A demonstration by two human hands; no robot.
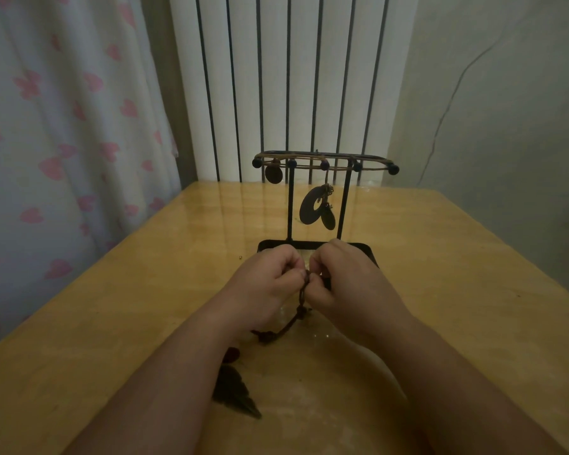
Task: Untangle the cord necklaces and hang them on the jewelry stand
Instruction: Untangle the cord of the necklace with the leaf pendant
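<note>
Pinching a dark brown cord necklace (300, 311) between curled fingertips, the left hand (270, 285) and right hand (347, 277) meet just before the base of the black metal jewelry stand (289, 205). The cord trails onto the glossy yellow wooden table (128, 307), beside a dark leaf-shaped pendant (234, 389). Tan cords with dark disc pendants (311, 206) hang from the stand's top bar.

The left hand (270, 285) and right hand (350, 280) hide the cord's (284, 328) upper end and the jewelry stand's (290, 208) front edge.

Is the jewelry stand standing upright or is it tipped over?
Upright. The jewelry stand has its base flat on the table, both posts vertical, and a ring pendant hanging from its top bar.
</note>
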